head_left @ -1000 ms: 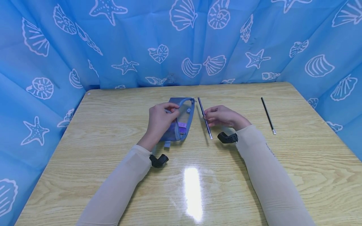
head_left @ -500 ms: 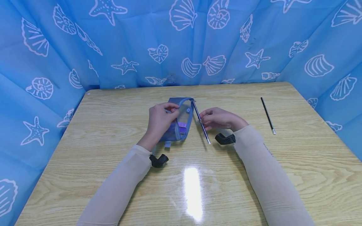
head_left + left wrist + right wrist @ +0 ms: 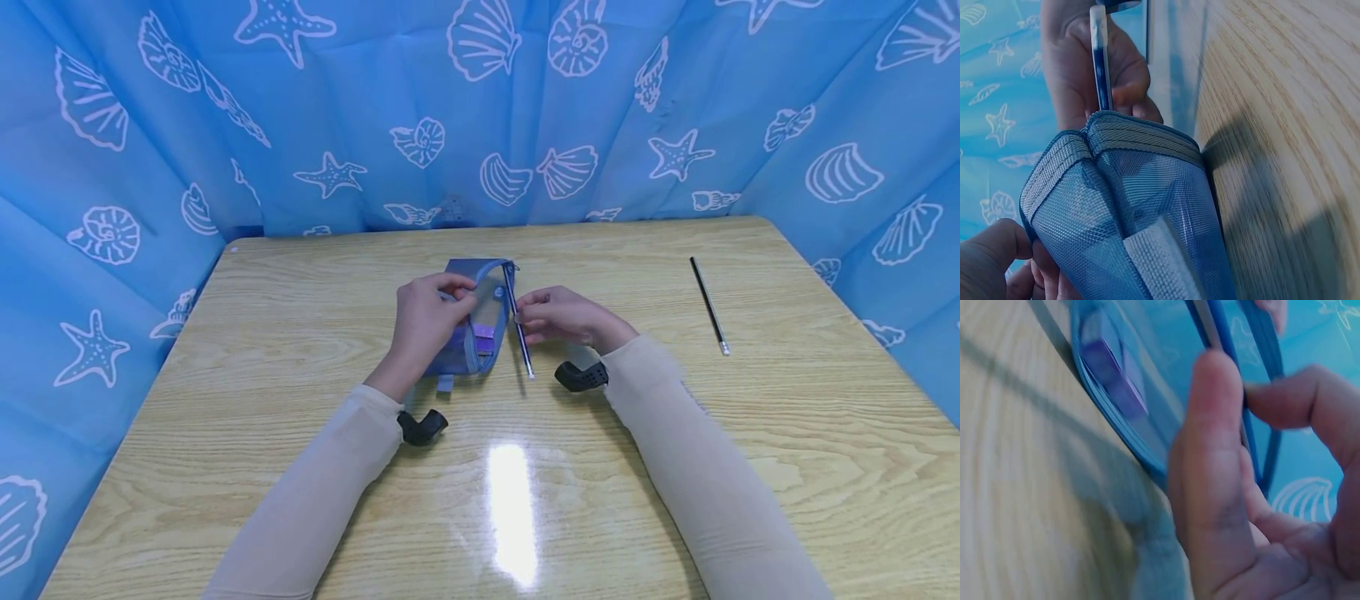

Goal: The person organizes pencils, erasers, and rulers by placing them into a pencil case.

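A blue mesh pencil case [image 3: 448, 358] lies with its zipped mouth open toward the right. My left hand [image 3: 426, 315] pinches the upper edge of that mouth between thumb and fingers. With thumb and fingertips, my right hand [image 3: 566, 318] grips a dark blue pencil [image 3: 522, 346] by its middle. The pencil slants across the mouth, its white eraser end toward me; in the left wrist view this end [image 3: 1099, 28] rises beyond the case. Inside the case, a small purple block [image 3: 1107, 359] shows in the right wrist view.
A second pencil [image 3: 708, 304], black with a white eraser end, lies at the right on the wood-grain table [image 3: 300, 350]. A blue curtain [image 3: 360, 92] with white shells and starfish hangs behind the table's far edge. Black wrist devices [image 3: 581, 377] sit at both cuffs.
My right hand has carried the pencil leftward, from beside the pencil case to across its open mouth. The left hand keeps its pinch on the edge.
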Tool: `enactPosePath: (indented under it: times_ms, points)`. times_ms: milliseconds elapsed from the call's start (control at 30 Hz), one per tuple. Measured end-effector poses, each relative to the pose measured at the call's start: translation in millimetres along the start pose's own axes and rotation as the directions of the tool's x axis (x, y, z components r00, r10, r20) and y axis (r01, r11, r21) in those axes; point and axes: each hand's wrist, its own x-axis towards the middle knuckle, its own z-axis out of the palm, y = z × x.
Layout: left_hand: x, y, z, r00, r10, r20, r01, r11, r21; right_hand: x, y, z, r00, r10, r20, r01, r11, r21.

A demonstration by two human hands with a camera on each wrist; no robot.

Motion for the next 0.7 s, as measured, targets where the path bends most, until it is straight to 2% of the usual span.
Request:
enactPosePath:
  times_ms: [367, 700]
  points:
    - [0.6, -0.1, 2.3, 1.000, 0.007, 0.015, -0.007, 1.000, -0.005, 8.5, -1.9, 32.8, 0.985, -0.012, -0.172, 0.038, 0.987, 0.153]
    - [-0.9, -1.6, 6.0, 0.999, 0.014, 0.035, -0.015, 1.000, 0.025, 11.2, -4.5, 44.8, 0.973, -0.005, -0.229, 0.061, 0.969, 0.238]
